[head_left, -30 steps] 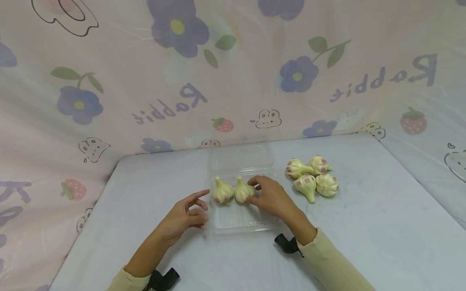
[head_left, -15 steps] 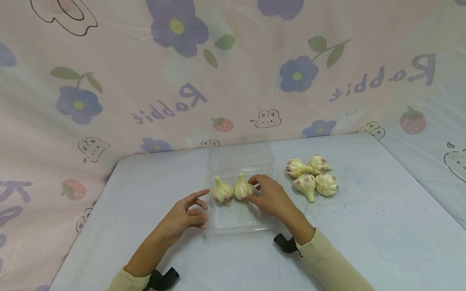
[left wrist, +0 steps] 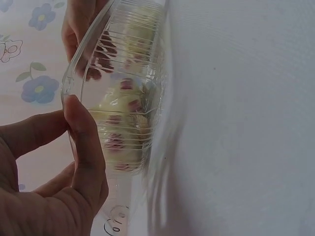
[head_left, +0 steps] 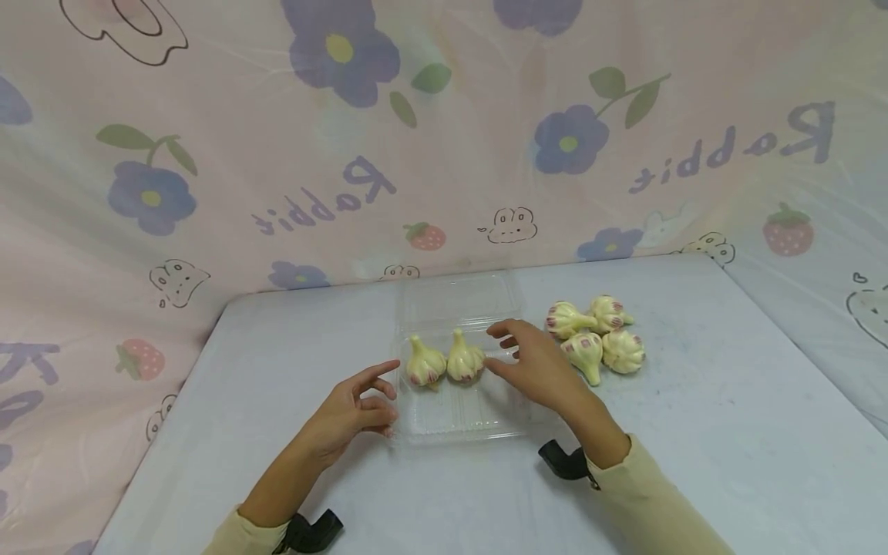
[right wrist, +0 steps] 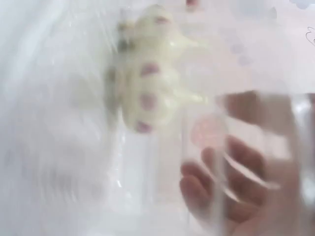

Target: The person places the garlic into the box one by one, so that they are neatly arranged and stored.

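A clear plastic clamshell box [head_left: 444, 420] lies opened on the table in the head view. Two garlic bulbs, a left one [head_left: 425, 366] and a right one [head_left: 464, 361], stand side by side in its tray, stems up. My right hand [head_left: 544, 370] is just right of the right bulb, thumb and fingers spread apart with nothing between them. At the tray's left edge is my left hand [head_left: 343, 420], its fingers loosely extended. In the left wrist view its fingertips [left wrist: 74, 105] touch the box's rim, and the bulbs show through the ribbed wall. The right wrist view is blurred.
Several more garlic bulbs [head_left: 583, 351] lie in a cluster right of the box, behind my right hand. The box's lid [head_left: 458, 301] is folded back toward the printed curtain [head_left: 458, 169] at the far table edge. White cloth covers the table [head_left: 277, 339].
My right hand has let go of the right garlic bulb and moved off to the right. Earlier that bulb rose slightly straighter under the fingers. The left hand has stayed put.
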The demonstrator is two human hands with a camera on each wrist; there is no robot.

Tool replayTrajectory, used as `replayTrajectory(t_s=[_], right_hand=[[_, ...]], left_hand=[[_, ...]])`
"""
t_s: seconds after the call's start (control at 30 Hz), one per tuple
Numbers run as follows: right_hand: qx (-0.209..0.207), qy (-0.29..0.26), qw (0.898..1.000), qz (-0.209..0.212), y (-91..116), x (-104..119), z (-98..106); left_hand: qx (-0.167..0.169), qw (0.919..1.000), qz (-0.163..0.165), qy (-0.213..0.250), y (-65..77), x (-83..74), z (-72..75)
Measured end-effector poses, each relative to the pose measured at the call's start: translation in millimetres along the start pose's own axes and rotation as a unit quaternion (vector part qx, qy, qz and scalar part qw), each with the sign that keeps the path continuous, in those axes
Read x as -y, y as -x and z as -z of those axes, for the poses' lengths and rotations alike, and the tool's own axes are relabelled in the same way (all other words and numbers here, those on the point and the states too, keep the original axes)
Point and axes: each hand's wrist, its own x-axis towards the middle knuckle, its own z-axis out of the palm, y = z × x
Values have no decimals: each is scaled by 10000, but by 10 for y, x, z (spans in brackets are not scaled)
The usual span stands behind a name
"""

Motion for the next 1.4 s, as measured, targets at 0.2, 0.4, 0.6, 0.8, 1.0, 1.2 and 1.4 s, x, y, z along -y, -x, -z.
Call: replayTrajectory(t_s=[0.2, 0.4, 0.6, 0.8, 1.0, 1.2, 1.4], right_hand=[[-365, 358, 9986, 154, 145, -182, 270], [-431, 662, 9969, -60, 296, -451, 589], [-422, 948, 9940, -337, 508, -772, 763], [-260, 858, 9956, -285, 520, -905, 693], [18, 806, 9957, -450, 453, -928, 580], [38, 985, 9937, -525, 450, -946, 521], [-156, 1108, 9916, -653, 430, -952, 497]], left_hand=[[-32, 9999, -3, -139, -23, 18, 3], [-89, 9998, -2, -159, 1, 29, -2], [-23, 9999, 58, -114, 5, 69, -11], [-26, 9999, 125, -46, 18, 57, 1], [-31, 9998, 158, -116, 31, 42, 36], [1, 9997, 112, -218, 40, 48, 67], [53, 9998, 54, -193, 24, 51, 58]])
